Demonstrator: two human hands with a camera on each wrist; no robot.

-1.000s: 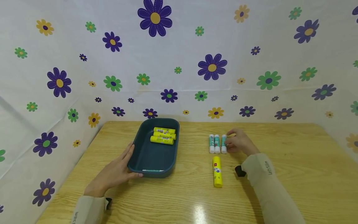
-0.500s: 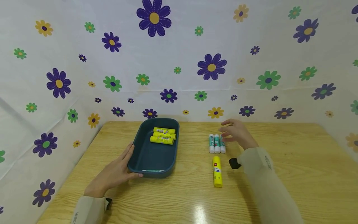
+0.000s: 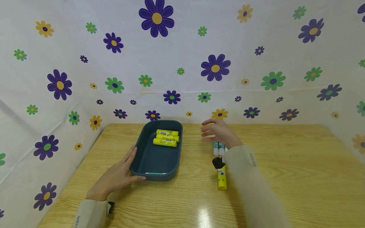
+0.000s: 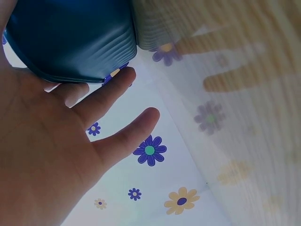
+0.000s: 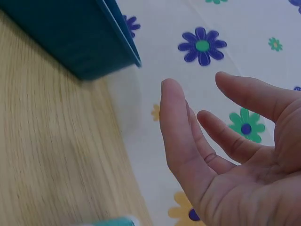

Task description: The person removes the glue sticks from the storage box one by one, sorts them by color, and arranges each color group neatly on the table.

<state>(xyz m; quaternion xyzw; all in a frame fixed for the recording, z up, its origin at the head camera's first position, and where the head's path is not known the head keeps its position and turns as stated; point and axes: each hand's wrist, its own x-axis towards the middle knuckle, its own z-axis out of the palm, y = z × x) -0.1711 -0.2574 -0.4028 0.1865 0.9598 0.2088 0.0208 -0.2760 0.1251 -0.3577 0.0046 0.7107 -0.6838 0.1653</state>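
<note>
A dark blue plastic bin [image 3: 155,161] stands on the table, left of centre. My left hand [image 3: 118,175] rests against its near left corner. In the left wrist view the fingers [image 4: 106,96] lie mostly straight by the bin's outer wall. Three yellow glue sticks [image 3: 165,142] lie inside the bin's far end, and a white and teal stick [image 3: 155,173] shows at its near end. My right hand [image 3: 220,131], holding nothing, hovers with loosely bent fingers right of the bin. Below it, three white and teal glue sticks [image 3: 221,148] are partly hidden by the hand and sleeve.
One larger yellow glue stick [image 3: 221,180] lies nearer the front of the wooden table [image 3: 299,167], its top covered by the black wrist strap [image 3: 218,162]. A white flowered cloth [image 3: 188,53] hangs along the back and sides.
My right hand has left the rightmost white and teal glue stick, now close beside the other two, and moved left toward the bin. My left hand and the bin have stayed put.
</note>
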